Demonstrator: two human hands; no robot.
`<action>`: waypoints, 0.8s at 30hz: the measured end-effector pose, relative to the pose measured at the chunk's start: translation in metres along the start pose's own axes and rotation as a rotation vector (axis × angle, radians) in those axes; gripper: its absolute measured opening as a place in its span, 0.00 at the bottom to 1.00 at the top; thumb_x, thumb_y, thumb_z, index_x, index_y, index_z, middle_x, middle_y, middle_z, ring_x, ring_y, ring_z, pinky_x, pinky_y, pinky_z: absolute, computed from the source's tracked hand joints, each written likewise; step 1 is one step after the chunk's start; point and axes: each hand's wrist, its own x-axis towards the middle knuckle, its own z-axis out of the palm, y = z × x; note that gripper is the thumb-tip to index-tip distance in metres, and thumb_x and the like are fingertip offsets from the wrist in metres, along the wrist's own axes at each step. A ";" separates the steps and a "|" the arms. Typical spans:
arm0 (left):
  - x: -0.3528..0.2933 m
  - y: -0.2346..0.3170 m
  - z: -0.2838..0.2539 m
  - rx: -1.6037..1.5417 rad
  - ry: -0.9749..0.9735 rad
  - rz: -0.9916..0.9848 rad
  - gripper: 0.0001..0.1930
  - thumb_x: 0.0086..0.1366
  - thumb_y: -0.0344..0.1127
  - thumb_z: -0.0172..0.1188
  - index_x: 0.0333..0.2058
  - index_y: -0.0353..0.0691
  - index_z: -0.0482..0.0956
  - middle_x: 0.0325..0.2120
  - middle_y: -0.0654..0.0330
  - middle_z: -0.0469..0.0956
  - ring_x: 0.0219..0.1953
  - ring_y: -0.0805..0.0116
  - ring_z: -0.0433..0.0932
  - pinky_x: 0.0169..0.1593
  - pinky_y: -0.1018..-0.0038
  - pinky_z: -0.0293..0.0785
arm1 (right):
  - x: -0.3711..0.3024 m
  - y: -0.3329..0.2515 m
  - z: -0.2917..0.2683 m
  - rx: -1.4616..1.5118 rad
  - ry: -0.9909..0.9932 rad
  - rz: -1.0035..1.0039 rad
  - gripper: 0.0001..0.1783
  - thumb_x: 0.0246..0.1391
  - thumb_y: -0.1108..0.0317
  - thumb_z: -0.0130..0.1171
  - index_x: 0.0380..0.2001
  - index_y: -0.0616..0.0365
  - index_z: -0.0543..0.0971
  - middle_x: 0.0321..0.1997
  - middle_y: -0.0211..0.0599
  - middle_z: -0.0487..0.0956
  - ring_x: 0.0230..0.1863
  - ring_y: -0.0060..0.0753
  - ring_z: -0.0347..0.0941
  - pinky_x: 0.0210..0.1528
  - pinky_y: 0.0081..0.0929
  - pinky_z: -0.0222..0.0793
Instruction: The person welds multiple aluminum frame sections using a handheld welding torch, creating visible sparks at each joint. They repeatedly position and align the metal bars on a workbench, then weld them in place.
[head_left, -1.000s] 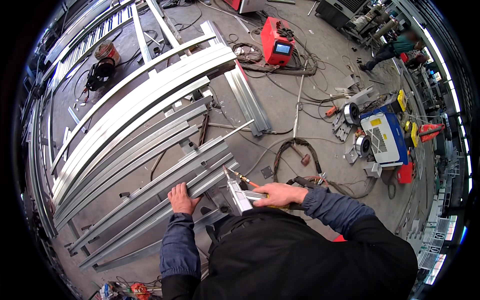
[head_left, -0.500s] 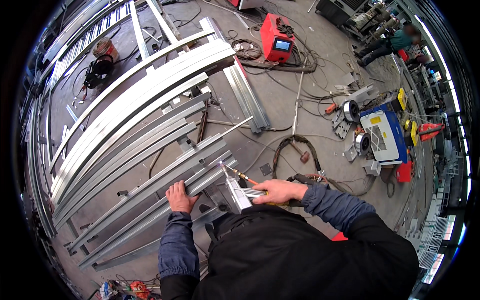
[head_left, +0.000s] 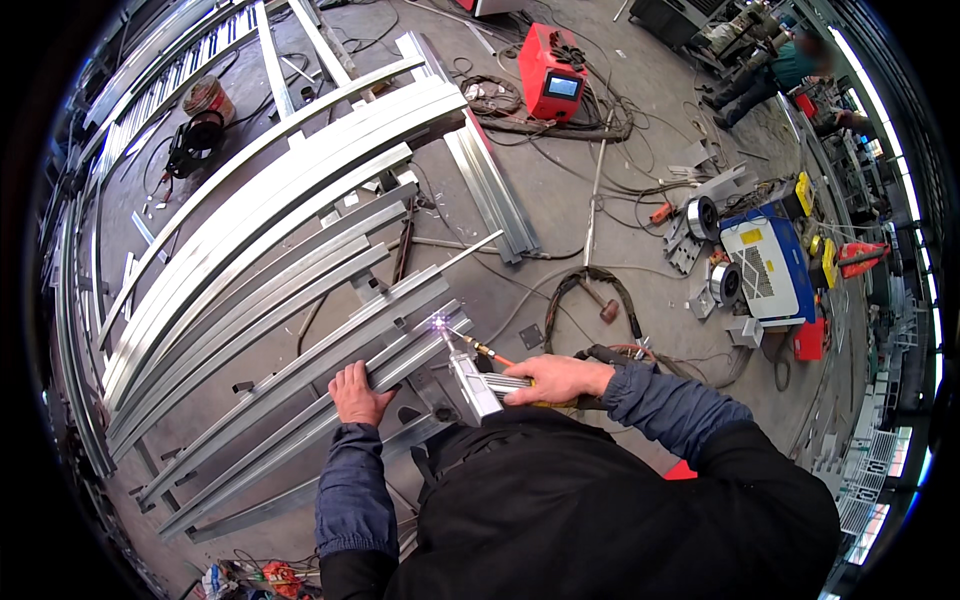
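My right hand (head_left: 562, 381) is wrapped round the grip of a silver handheld welding torch (head_left: 468, 382). The torch's narrow nozzle points up and left, and a violet-white spark (head_left: 440, 323) glows at its tip, on the end of a steel channel (head_left: 418, 350). A thin wire feed with a brass and orange section runs to the tip from beside the grip. My left hand (head_left: 360, 393) lies on the steel channels left of the torch, fingers laid out over the metal and thumb apart. What its palm touches is hidden.
Long galvanised profiles (head_left: 270, 180) lie stacked to the left and ahead. A red machine with a screen (head_left: 553, 85) stands at the far middle. Cables and a hammer (head_left: 608, 311) lie on the floor. At right are wire spools (head_left: 724, 286), a blue-white machine (head_left: 765, 268) and, farther off, another person (head_left: 765, 80).
The spark at the torch tip has grown brighter and larger. Both hands stay almost where they were. The other person's stance has shifted slightly.
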 end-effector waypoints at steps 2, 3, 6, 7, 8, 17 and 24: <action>0.000 0.000 0.000 0.001 0.000 -0.004 0.48 0.40 0.56 0.86 0.59 0.42 0.77 0.53 0.58 0.78 0.58 0.53 0.74 0.65 0.57 0.64 | 0.000 0.001 0.000 -0.001 0.002 0.003 0.39 0.67 0.36 0.61 0.68 0.54 0.78 0.59 0.53 0.85 0.60 0.55 0.81 0.62 0.43 0.74; -0.001 0.000 0.000 0.004 -0.007 -0.009 0.48 0.40 0.56 0.86 0.59 0.42 0.77 0.53 0.58 0.78 0.58 0.53 0.74 0.65 0.57 0.64 | 0.001 0.003 0.000 -0.005 0.002 0.006 0.39 0.67 0.36 0.61 0.68 0.54 0.78 0.59 0.53 0.85 0.60 0.55 0.81 0.62 0.43 0.74; 0.000 0.001 0.000 0.007 -0.019 -0.013 0.49 0.40 0.56 0.86 0.60 0.42 0.77 0.53 0.58 0.78 0.58 0.54 0.74 0.65 0.57 0.64 | 0.000 0.004 0.000 0.003 0.003 0.013 0.40 0.66 0.35 0.61 0.68 0.55 0.77 0.60 0.53 0.84 0.61 0.56 0.80 0.63 0.43 0.73; 0.000 0.002 0.000 0.005 -0.016 -0.008 0.49 0.40 0.55 0.86 0.60 0.42 0.77 0.53 0.58 0.78 0.58 0.54 0.74 0.65 0.57 0.64 | 0.000 0.004 -0.001 0.008 0.003 0.015 0.40 0.66 0.35 0.61 0.68 0.55 0.77 0.60 0.53 0.84 0.61 0.56 0.80 0.63 0.43 0.73; 0.000 0.002 0.000 0.004 -0.012 -0.004 0.49 0.40 0.55 0.86 0.60 0.42 0.77 0.53 0.58 0.78 0.58 0.54 0.74 0.65 0.57 0.64 | 0.000 0.005 -0.001 0.008 -0.002 0.020 0.40 0.66 0.35 0.61 0.68 0.55 0.77 0.60 0.54 0.84 0.62 0.56 0.80 0.64 0.43 0.73; 0.000 0.000 0.001 0.017 -0.016 -0.011 0.49 0.39 0.54 0.87 0.60 0.43 0.77 0.53 0.58 0.78 0.58 0.54 0.74 0.66 0.57 0.64 | -0.003 0.002 -0.007 0.072 -0.025 0.046 0.41 0.67 0.35 0.61 0.70 0.55 0.76 0.62 0.54 0.84 0.63 0.53 0.80 0.65 0.41 0.72; 0.000 -0.002 0.004 0.013 0.004 0.004 0.48 0.39 0.54 0.87 0.60 0.43 0.77 0.53 0.59 0.78 0.58 0.54 0.74 0.65 0.57 0.64 | -0.003 -0.001 -0.010 0.120 -0.048 0.039 0.41 0.68 0.36 0.61 0.70 0.57 0.76 0.60 0.52 0.84 0.61 0.51 0.80 0.65 0.40 0.72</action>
